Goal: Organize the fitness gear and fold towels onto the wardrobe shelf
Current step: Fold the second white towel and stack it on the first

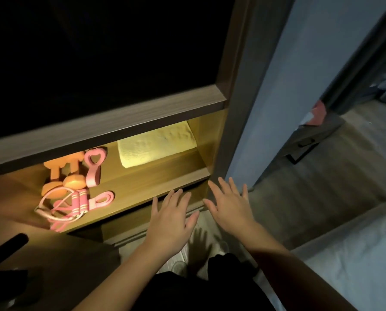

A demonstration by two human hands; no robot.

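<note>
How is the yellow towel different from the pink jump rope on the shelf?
The towel is pale yellow; the jump rope is pink. The towel is folded into one tidy block, while the jump rope lies in loose, tangled loops. The towel sits alone at the back right; the jump rope sits front left, right beside the orange dumbbells. Both rest on the same lit shelf.

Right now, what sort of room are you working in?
Likely a bedroom: a wardrobe shelf holds a folded towel and dumbbells, and what looks like a bed lies to the right.
</note>
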